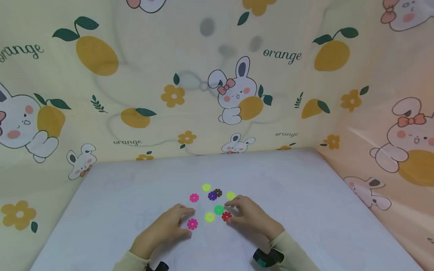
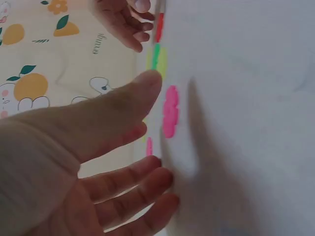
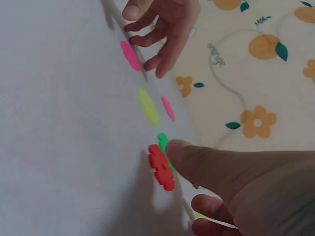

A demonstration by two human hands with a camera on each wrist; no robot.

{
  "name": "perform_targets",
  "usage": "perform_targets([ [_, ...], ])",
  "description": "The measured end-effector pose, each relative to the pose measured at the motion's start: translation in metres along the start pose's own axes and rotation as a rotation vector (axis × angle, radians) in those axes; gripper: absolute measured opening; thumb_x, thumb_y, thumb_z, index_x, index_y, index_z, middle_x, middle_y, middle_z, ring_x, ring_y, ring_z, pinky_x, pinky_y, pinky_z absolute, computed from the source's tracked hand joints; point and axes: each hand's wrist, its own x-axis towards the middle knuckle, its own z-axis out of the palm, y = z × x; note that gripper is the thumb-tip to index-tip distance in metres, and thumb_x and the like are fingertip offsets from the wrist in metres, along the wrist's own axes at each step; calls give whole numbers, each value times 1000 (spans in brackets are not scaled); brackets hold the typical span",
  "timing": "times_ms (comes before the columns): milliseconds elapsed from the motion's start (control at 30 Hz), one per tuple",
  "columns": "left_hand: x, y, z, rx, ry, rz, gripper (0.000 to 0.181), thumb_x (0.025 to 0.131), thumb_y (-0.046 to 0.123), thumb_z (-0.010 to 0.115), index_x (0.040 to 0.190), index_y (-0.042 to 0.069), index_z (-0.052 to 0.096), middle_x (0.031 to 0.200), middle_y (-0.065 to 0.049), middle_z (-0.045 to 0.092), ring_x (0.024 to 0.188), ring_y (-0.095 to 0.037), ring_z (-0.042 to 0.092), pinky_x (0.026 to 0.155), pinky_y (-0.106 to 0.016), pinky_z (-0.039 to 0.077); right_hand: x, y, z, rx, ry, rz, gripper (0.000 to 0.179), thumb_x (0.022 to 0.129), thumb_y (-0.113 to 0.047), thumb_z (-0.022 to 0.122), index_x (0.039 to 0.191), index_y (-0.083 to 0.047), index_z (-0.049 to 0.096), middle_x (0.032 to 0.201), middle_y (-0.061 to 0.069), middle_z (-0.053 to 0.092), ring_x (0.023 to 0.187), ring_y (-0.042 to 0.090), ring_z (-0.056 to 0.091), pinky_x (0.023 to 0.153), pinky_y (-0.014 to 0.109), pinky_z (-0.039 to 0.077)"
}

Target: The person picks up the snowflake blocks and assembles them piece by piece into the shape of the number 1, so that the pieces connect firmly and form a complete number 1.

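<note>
Reaching step now, I'd judge: my left hand is spread beside the near pink disc, my right hand spread with its thumb at the red disc, maybe touching. Lifting red calls for a rim pinch; the green disc crowds its far side, but the white tabletop gives room nearer me, edges well apart.

The place looks like a small draped booth, where a flat white tabletop stands before a cream, fabric-like hanging sheet printed with white rabbits, rounded orange fruit, ochre five-petalled flowers and the dark cursive word "orange". A peach-tinted side panel in a similar print closes its right side. Whether a home, a studio or an office lies beyond cannot be told.
</note>
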Motion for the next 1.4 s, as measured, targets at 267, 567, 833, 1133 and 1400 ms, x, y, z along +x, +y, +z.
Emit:
perform_targets([
  [267,4,-7,9,106,30,43,44,80,14,85,123,12,73,120,-7,60,100,-17,56,89,-43,53,-1,-3,2,-68,7,-23,34,81,-18,85,113,-13,76,109,-1,69,106,20,60,95,47,52],
  [567,5,-7,14,119,111,88,28,79,8,84,105,9,75,108,-1,64,92,-15,61,86,-40,56,-1,-5,2,-85,45,-61,21,80,-14,85,100,-12,77,107,2,70,105,22,61,95,47,52],
  [833,3,-9,16,113,119,74,31,79,11,85,102,16,64,88,8,57,81,-7,50,73,-28,50,-1,-6,6,-84,31,-57,27,80,-15,85,106,-12,75,108,1,70,105,22,62,94,46,52],
  [1133,1,-7,16,82,162,115,21,85,3,78,101,13,68,84,8,59,77,-4,49,69,-24,47,-2,-7,8,-102,19,-94,22,83,-12,83,102,-12,72,98,-4,68,92,12,59,83,33,52],
  [1400,0,-8,14,84,181,124,10,89,8,76,97,12,72,88,7,65,80,-4,53,73,-27,51,-3,-9,6,-81,0,-59,24,83,-14,83,105,-14,71,99,-6,66,91,10,57,81,31,50],
])
